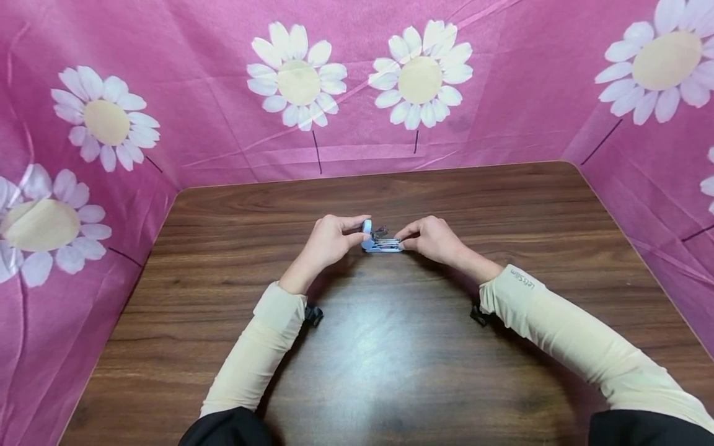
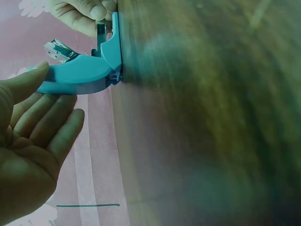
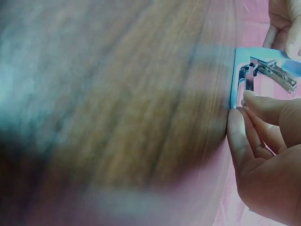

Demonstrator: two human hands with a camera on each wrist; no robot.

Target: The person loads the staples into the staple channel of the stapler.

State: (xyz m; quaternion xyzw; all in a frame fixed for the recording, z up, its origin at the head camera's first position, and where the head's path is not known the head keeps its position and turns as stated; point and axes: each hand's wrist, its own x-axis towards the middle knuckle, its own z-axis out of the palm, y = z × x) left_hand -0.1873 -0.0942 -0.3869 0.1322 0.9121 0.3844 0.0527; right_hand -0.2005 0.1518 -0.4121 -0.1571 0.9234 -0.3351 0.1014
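A light-blue stapler [image 1: 383, 249] stands on the wooden table with its top arm swung up, showing the metal inside. My left hand [image 1: 329, 240] pinches the raised top arm between thumb and fingers; in the left wrist view that blue arm [image 2: 80, 75] runs out of the grip. At the other end, my right hand [image 1: 434, 238] pinches the front of the metal staple channel, thumb and fingertips close over the base. In the right wrist view the metal piece under the top arm [image 3: 278, 77] angles out between the two hands. The right fingertips hide the channel's front end.
The brown wooden table [image 1: 390, 347] spreads around the stapler. A pink cloth [image 1: 223, 124] with large white daisies rises behind the table and at both sides. Black wrist straps [image 1: 313, 316] sit at the cuffs of the cream sleeves.
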